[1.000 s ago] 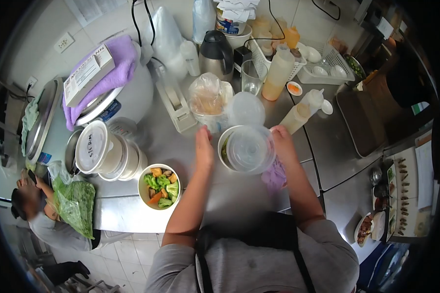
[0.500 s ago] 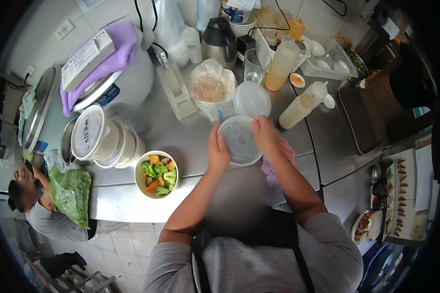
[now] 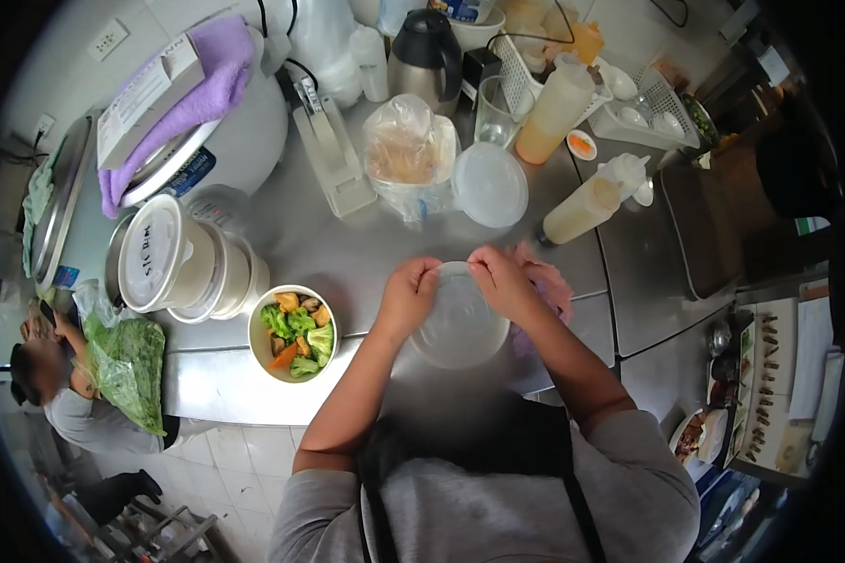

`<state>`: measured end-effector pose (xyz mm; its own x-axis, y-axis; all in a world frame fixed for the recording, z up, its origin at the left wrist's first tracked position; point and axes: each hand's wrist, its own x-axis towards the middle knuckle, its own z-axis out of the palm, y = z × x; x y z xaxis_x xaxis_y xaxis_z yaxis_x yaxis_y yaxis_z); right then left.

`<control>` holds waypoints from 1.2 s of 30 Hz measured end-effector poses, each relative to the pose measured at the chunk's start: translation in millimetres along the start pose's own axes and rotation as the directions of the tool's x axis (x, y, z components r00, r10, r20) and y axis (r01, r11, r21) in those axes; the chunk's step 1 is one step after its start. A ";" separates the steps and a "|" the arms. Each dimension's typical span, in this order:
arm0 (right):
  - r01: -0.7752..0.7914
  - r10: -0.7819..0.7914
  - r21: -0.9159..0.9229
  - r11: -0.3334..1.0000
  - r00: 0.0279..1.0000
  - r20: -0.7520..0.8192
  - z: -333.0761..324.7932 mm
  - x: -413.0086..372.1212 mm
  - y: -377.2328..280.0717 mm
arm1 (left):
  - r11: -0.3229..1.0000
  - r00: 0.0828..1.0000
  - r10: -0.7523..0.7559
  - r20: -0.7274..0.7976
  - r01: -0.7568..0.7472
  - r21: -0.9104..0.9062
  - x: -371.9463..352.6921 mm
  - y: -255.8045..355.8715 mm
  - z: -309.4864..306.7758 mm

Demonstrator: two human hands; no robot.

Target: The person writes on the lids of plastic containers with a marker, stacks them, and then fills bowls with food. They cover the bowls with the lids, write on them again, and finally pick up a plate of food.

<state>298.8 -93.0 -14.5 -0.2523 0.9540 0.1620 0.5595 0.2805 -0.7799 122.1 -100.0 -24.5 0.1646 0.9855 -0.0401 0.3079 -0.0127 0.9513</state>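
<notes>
A round, clear plastic lid [image 3: 460, 328] is held up in front of my apron. My left hand [image 3: 409, 298] pinches its upper left edge, and my right hand [image 3: 499, 283] pinches the upper right edge. Both sets of fingers are closed on the rim. To the left, a white paper bowl [image 3: 256, 340] stands on the steel counter, filled with broccoli [image 3: 301, 322], carrot and brown chunks. A second translucent round lid [image 3: 491, 185] lies beyond my hands. Partly behind my right forearm is a crumpled pink cloth [image 3: 546, 283].
Stacked lidded tubs [image 3: 155, 253] stand left of the bowl. Squeeze bottles [image 3: 582, 211], a bagged container [image 3: 408, 150] and a thermos jug [image 3: 424, 61] line the back. At far left is another person [image 3: 75, 413] beside a bag of greens [image 3: 127, 361].
Both hands have drawn the clear lid toward my body and tilted it, their grip now along its far edge. The view has shifted slightly; the second lid is now fully uncovered.
</notes>
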 end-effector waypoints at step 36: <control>-0.068 -0.070 -0.632 0.772 0.979 -0.191 -1.3 57.9 39.2 | 0.993 0.381 -0.004 -0.925 0.113 0.042 -210.4 61.2 -232.0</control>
<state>307.1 -26.7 -34.8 -0.1355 0.9347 0.3287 0.9481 0.2187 -0.2309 -111.1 -268.9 113.1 -0.8049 0.5317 0.2634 0.3639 0.0917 0.9269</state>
